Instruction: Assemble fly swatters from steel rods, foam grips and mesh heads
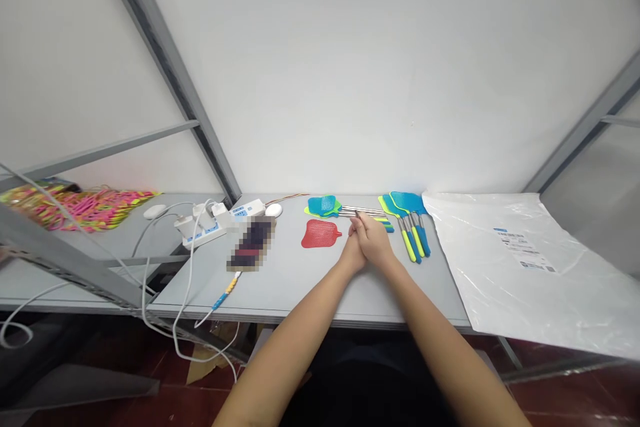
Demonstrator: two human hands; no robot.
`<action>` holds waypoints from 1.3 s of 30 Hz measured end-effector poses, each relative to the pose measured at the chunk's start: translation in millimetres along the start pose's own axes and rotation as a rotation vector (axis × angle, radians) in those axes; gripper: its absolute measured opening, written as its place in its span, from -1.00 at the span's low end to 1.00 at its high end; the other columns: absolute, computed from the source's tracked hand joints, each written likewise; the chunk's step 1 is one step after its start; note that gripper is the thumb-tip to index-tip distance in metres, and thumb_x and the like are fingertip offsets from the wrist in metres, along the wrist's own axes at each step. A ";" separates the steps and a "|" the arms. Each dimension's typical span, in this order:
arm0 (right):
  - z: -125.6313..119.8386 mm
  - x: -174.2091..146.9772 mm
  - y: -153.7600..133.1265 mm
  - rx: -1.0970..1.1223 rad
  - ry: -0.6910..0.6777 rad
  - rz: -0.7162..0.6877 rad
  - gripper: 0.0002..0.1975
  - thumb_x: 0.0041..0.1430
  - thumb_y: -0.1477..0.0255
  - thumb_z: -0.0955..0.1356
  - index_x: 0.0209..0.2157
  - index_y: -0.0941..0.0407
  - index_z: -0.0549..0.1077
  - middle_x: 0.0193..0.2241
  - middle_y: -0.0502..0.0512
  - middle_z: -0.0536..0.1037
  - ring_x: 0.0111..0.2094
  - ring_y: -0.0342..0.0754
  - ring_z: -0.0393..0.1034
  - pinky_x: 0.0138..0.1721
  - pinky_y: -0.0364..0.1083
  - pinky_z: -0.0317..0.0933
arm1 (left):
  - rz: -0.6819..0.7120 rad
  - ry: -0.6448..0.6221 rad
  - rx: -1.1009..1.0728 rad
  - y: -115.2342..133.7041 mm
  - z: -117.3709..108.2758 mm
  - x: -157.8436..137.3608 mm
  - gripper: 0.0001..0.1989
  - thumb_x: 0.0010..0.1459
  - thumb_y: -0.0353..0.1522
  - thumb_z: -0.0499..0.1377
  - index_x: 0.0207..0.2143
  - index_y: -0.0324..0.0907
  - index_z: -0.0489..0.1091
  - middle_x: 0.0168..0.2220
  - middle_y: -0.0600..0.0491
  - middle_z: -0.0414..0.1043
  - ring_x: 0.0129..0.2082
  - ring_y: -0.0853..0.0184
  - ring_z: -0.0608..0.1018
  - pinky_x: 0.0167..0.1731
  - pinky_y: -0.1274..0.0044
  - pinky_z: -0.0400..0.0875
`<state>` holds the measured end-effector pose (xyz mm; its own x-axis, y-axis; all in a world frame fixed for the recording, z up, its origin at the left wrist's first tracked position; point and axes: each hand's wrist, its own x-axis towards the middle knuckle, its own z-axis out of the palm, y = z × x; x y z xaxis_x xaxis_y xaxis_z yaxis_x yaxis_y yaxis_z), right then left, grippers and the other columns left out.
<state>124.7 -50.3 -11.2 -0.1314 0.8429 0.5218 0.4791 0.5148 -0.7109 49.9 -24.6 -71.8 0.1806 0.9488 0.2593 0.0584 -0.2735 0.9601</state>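
My left hand (354,253) and my right hand (374,238) are closed together over the grey shelf top. A small dark tip pokes out at the right hand's fingers; what it belongs to is hidden. Just left of the hands lies a red fly swatter head (319,233), its short neck pointing at them and not visibly touching. Behind the hands is a pile of blue and yellow-green fly swatters (324,206), with metal rods running right. Several more fly swatters (410,203) lie fanned out to the right, handles toward me.
A white plastic mailing bag (525,280) with a label covers the right side. At left are a pixelated phone-like object (253,245), power strips (205,235), a white round puck (273,211) and looping white cables. Pink and yellow items (95,208) heap beyond the metal post (165,60).
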 end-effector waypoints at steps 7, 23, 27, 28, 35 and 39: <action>1.8 -12.8 15.0 0.046 0.084 0.023 -0.74 0.27 0.24 0.22 -0.38 0.09 0.39 -0.41 0.06 0.50 -0.34 -0.02 0.37 -0.28 -0.08 0.19 | 0.004 -0.021 0.026 9.5 -3.6 -1.7 -0.92 0.06 -0.38 0.24 -0.35 -0.19 0.47 -0.30 -0.01 0.48 -0.27 0.23 0.46 -0.15 0.39 0.33; 14.1 -35.9 26.5 -0.008 -0.008 0.129 -0.55 0.24 0.41 0.19 0.17 0.07 0.17 0.10 0.15 0.36 0.08 -0.02 0.26 0.05 -0.04 0.15 | -0.056 0.220 -0.405 25.5 -9.3 -2.3 -0.52 0.19 0.03 -0.04 -0.54 -0.15 0.21 -0.53 0.10 0.25 -0.50 0.39 0.35 -0.41 0.55 0.29; 13.0 -39.3 23.3 -0.113 -0.059 0.190 -0.60 0.30 0.37 0.14 0.15 0.05 0.21 0.00 0.16 0.46 -0.06 0.04 0.38 -0.12 -0.05 0.20 | -0.053 0.324 -0.448 24.6 -13.2 -0.5 -0.55 0.20 0.01 -0.02 -0.50 -0.15 0.27 -0.49 0.11 0.28 -0.48 0.41 0.34 -0.39 0.57 0.27; 13.5 -40.4 22.9 -0.141 -0.080 0.209 -0.63 0.32 0.34 0.13 0.11 0.07 0.26 -0.09 0.17 0.51 -0.14 0.05 0.42 -0.19 -0.06 0.20 | -0.059 0.347 -0.464 24.7 -15.9 0.9 -0.55 0.21 0.01 -0.03 -0.49 -0.15 0.27 -0.48 0.10 0.29 -0.49 0.42 0.34 -0.40 0.57 0.27; 19.3 -42.2 24.2 -0.298 -0.202 0.320 -0.62 0.36 0.21 0.07 -0.11 0.10 0.37 -0.28 0.17 0.56 -0.27 0.03 0.44 -0.35 -0.14 0.08 | -0.137 0.240 -0.625 29.1 -29.2 7.4 -0.59 0.18 -0.02 0.05 -0.42 -0.18 0.31 -0.51 0.06 0.36 -0.56 0.39 0.43 -0.50 0.54 0.29; 21.2 -40.2 20.5 -0.371 -0.265 0.351 -0.59 0.37 0.20 0.04 -0.16 0.12 0.37 -0.28 0.19 0.56 -0.28 0.03 0.43 -0.38 -0.14 0.03 | -0.148 0.277 -0.700 26.9 -26.9 9.8 -0.60 0.15 -0.01 0.08 -0.47 -0.15 0.21 -0.62 0.16 0.24 -0.61 0.41 0.42 -0.51 0.56 0.30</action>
<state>121.4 -70.3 -56.7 -0.0997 0.9885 0.1141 0.7995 0.1478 -0.5821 26.9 -18.5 -40.6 -0.0387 0.9980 0.0506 -0.5896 -0.0637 0.8052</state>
